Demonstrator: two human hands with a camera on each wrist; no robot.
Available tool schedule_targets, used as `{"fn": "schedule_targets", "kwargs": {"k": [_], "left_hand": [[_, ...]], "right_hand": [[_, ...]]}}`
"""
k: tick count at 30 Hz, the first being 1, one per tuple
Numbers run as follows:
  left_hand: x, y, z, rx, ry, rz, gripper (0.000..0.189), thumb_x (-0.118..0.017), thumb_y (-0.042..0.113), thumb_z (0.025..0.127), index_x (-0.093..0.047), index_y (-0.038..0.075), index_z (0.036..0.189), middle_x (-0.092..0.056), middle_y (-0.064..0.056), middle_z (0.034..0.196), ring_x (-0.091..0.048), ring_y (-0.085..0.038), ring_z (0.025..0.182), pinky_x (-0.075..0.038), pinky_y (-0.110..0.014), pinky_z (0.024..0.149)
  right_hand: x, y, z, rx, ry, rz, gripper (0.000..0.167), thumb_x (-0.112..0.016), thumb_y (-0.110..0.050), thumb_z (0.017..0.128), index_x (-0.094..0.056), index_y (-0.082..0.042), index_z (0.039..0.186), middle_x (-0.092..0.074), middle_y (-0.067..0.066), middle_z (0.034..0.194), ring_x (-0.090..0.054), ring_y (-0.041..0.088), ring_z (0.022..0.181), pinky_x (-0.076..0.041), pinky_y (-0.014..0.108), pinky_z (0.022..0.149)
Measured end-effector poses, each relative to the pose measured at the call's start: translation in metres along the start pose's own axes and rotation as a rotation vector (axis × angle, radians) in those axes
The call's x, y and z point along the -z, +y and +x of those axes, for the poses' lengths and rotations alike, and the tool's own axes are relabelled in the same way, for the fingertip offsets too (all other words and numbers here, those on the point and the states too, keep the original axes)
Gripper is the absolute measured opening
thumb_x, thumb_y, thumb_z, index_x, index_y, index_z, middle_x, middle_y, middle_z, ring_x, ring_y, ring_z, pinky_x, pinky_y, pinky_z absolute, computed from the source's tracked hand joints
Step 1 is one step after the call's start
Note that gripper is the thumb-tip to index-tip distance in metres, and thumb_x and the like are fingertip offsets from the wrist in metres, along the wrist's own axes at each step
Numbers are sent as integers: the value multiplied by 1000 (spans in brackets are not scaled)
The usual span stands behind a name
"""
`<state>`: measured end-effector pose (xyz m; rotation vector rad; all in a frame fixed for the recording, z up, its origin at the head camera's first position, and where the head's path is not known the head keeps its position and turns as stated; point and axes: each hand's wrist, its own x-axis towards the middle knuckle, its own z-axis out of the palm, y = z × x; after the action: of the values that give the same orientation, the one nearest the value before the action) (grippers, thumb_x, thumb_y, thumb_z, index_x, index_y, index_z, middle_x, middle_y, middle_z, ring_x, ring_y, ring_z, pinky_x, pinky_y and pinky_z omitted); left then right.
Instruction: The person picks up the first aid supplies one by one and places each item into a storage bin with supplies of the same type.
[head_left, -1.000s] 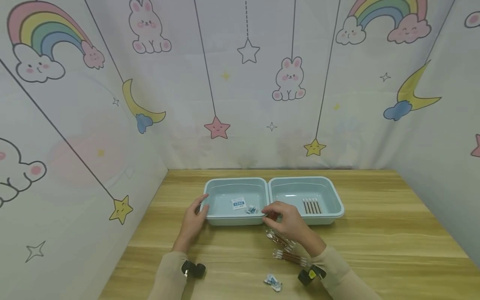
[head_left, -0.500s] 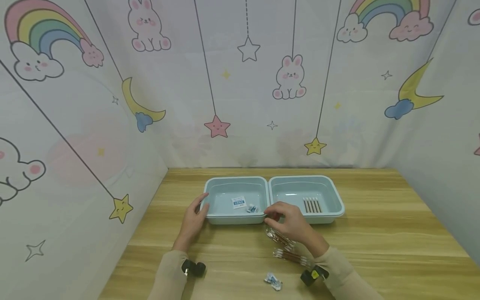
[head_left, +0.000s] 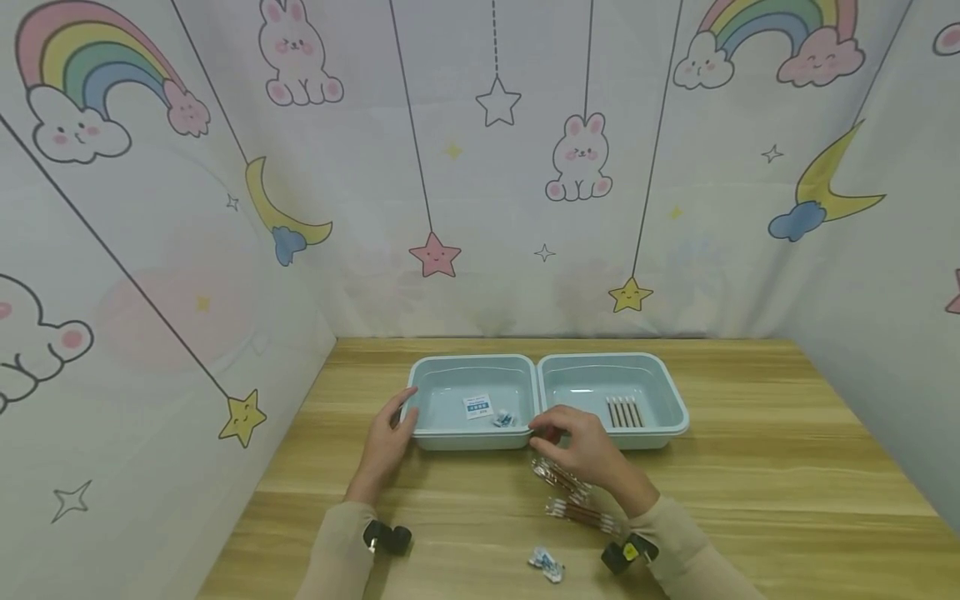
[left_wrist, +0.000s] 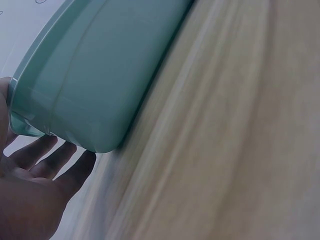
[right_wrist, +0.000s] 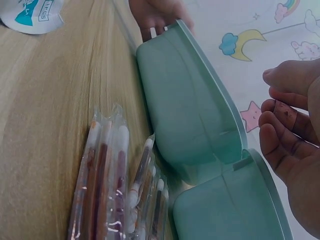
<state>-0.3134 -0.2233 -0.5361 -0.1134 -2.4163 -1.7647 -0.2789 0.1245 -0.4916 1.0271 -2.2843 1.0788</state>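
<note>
My left hand holds the left end of a pale blue plastic tray, its fingers against the outer wall in the left wrist view. Inside that tray lie a flat white-and-blue packet and a crumpled wrapper. My right hand hovers at the front edge where two trays meet. Its fingers are loosely bent with nothing visible between them in the right wrist view. Beneath it, clear-wrapped bundles of brown-stick cotton swabs lie on the table. A second tray holds several swabs in a row.
A crumpled blue-and-white wrapper lies near the front of the wood-grain table. Printed fabric walls enclose the back and sides. Both trays stand side by side near the back.
My right hand has shifted very slightly to the right along the tray edge. The left hand, trays and their contents have stayed in place.
</note>
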Motion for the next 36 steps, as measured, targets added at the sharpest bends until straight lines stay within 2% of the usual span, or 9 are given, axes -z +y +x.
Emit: {"fn": "schedule_targets", "kwargs": {"k": [7, 14, 29, 36], "left_hand": [[-1, -1, 0, 11, 10, 12, 46, -56, 16, 110, -56, 5, 154, -41, -23, 171, -31, -42, 164, -26, -55, 138], [-1, -1, 0, 2, 12, 11, 46, -56, 15, 109, -56, 5, 154, -41, -25, 170, -31, -43, 164, -26, -56, 138], [-1, 2, 1, 8, 2, 15, 46, -55, 16, 110, -54, 6, 156, -41, -23, 171, -31, -41, 165, -25, -55, 139], [0, 2, 0, 19, -2, 30, 47, -54, 17, 111, -53, 6, 157, -39, -22, 172, -30, -42, 165, -26, -56, 138]], "right_hand": [[-1, 1, -5, 11, 1, 5, 18, -84, 2, 86, -78, -3, 102, -77, 5, 91, -67, 7, 75, -61, 23, 65], [0, -1, -10, -16, -9, 26, 18, -83, 1, 86, -78, -1, 103, -77, 5, 91, -65, 3, 76, -62, 24, 65], [1, -1, -14, -8, 1, 13, 20, -84, 0, 85, -78, -5, 103, -77, 4, 90, -65, 2, 76, -62, 21, 66], [0, -1, -17, -13, -20, 20, 21, -84, 0, 85, -78, -6, 104, -78, 9, 92, -66, 2, 77, -63, 21, 67]]}}
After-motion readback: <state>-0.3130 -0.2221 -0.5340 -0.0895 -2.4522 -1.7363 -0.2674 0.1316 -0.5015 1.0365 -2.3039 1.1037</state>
